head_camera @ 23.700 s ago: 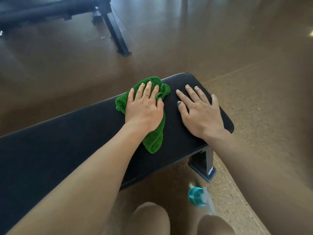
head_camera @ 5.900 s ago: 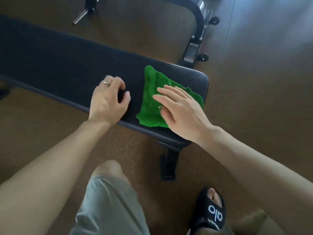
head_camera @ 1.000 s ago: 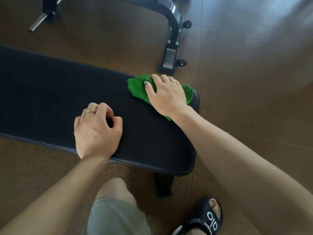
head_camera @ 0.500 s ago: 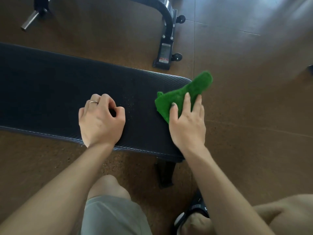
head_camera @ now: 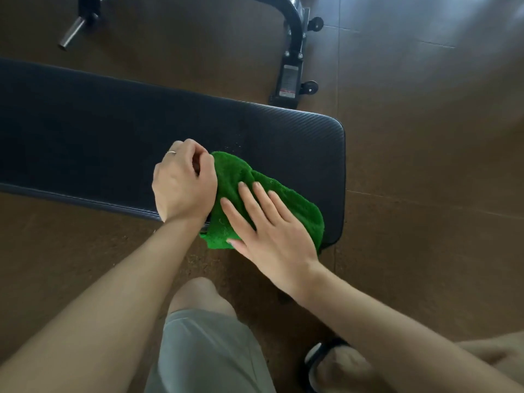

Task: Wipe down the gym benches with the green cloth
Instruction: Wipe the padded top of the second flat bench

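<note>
Green cloth [head_camera: 272, 199] now beside curled left hand [head_camera: 184, 182], under right hand's [head_camera: 272, 236] spread fingers [head_camera: 249, 194].

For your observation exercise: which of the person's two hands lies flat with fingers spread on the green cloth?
The right hand: its open palm presses the green cloth onto the bench pad. The left hand, wearing a ring, is curled at the cloth's edge.

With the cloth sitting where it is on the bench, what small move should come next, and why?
Probably sweep the right hand, flat on the green cloth, away toward the bench pad's far edge. The cloth overhangs the near edge, and specks show just beyond it.
</note>
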`<action>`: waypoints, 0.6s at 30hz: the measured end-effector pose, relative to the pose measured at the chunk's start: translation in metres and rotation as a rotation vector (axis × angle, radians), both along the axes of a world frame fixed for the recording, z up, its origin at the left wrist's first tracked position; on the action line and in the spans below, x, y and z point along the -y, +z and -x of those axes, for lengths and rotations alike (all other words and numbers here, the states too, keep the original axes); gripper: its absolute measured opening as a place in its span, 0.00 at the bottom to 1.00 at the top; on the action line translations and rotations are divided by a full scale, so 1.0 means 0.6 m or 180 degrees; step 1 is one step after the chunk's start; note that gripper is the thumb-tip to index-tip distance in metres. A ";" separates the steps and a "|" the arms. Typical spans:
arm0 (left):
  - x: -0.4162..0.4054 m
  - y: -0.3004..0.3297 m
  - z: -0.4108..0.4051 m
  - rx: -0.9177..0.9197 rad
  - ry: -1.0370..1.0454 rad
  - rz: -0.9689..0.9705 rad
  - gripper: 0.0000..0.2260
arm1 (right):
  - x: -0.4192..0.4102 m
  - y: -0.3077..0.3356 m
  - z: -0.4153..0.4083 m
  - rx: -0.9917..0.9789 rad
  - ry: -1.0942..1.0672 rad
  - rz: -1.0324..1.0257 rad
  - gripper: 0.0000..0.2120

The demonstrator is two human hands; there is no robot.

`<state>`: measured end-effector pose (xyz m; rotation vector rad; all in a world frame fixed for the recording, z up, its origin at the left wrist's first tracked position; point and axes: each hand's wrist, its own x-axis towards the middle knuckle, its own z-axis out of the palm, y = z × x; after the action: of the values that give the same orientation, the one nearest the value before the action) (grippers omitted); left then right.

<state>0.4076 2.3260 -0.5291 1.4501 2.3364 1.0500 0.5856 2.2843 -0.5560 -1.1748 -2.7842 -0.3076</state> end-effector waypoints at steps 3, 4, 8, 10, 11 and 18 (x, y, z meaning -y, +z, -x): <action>0.000 -0.002 0.001 -0.0036 -0.0023 0.0029 0.12 | -0.025 0.005 0.006 0.0255 0.0268 0.0044 0.33; 0.000 -0.003 0.002 -0.0015 -0.0048 0.0013 0.12 | -0.026 0.006 0.004 0.0335 0.0295 0.0044 0.35; 0.002 -0.003 0.017 0.0174 -0.0198 -0.0037 0.13 | -0.022 0.008 -0.021 0.0366 0.0268 -0.0053 0.36; 0.003 0.004 0.025 0.0192 -0.0355 -0.0126 0.13 | -0.013 0.009 -0.049 0.0295 0.0177 -0.0090 0.34; 0.005 0.008 0.035 0.0060 -0.0351 -0.0143 0.14 | -0.008 0.009 -0.067 0.0270 0.0137 -0.0087 0.32; 0.019 -0.003 0.131 -0.0856 0.0115 0.0302 0.12 | -0.005 0.028 -0.133 0.0308 0.0091 0.0147 0.30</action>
<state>0.3291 2.3146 -0.5308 1.6054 2.5634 0.7814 0.6652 2.2871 -0.5391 -1.1586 -2.9036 -0.3071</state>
